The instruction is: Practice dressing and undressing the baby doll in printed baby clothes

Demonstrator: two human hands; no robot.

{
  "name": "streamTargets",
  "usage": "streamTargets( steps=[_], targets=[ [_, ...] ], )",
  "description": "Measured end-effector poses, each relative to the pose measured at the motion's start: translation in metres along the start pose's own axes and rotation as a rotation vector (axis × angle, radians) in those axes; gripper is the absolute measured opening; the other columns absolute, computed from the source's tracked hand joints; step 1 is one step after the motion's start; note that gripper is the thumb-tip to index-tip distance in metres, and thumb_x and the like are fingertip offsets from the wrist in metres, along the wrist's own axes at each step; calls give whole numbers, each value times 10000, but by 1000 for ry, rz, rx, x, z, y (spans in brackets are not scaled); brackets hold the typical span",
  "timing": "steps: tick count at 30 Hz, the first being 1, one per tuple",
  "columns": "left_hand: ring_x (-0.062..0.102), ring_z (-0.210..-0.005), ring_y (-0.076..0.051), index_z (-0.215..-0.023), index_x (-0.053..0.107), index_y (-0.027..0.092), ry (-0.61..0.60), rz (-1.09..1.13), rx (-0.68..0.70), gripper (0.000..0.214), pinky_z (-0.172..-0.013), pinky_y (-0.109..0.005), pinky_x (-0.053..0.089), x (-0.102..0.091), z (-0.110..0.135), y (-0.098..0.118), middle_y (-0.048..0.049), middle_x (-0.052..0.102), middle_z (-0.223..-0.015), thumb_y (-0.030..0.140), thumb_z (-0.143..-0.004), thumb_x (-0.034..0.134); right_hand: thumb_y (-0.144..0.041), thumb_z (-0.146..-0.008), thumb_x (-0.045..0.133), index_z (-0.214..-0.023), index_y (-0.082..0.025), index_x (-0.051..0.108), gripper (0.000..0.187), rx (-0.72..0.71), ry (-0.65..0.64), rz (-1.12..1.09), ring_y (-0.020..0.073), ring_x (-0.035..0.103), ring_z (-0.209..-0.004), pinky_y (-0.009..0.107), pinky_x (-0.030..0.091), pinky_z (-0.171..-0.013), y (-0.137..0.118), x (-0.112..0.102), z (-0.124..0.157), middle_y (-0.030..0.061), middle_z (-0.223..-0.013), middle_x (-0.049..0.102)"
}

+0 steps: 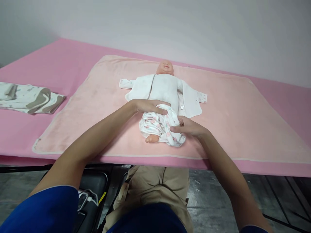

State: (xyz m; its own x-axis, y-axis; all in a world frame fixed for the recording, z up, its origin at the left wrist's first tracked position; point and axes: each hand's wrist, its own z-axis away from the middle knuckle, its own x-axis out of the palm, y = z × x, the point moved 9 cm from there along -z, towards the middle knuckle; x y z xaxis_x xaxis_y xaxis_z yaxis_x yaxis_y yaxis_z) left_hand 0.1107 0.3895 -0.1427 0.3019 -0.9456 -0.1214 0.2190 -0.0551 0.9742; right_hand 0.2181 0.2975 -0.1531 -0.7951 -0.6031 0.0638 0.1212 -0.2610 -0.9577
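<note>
A baby doll (166,67) lies on its back on a peach blanket (230,106), its head toward the wall. Over its white top sits an open white jacket (143,86) with patterned cuffs. White baby pants (167,124) with a pink print are bunched around the doll's legs, and one bare foot (152,138) pokes out at the bottom. My left hand (155,106) is closed on the upper edge of the pants at the doll's left-of-picture hip. On the other side, my right hand (188,126) pinches the pants' fabric between thumb and fingers.
A folded white and brown patterned cloth (31,98) lies at the left on the pink table cover (80,51). Below the table's front edge, a black chair (93,181) holds a device with a white cable (91,195).
</note>
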Motion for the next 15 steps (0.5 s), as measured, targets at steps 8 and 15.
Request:
streamTargets(
  steps=[8, 15],
  targets=[
    [778, -802, -251, -928, 816, 194, -127, -71, -103, 468, -712, -316, 633, 19, -1, -1, -57, 787, -807, 560, -703, 1002, -660, -843, 919, -992, -254, 600, 537, -273, 443, -172, 125, 543, -642, 241, 434, -552, -10, -30, -5, -43, -806, 640],
    [795, -871, -237, -1081, 809, 171, 12, 107, -33, 547, -827, -321, 664, 5, 0, -6, -100, 839, -970, 613, -784, 936, -620, -871, 911, -1073, -187, 747, 505, -36, 155, -89, 153, 654, -753, 257, 500, -650, -1, -16, -4, 28, -923, 769]
  ],
)
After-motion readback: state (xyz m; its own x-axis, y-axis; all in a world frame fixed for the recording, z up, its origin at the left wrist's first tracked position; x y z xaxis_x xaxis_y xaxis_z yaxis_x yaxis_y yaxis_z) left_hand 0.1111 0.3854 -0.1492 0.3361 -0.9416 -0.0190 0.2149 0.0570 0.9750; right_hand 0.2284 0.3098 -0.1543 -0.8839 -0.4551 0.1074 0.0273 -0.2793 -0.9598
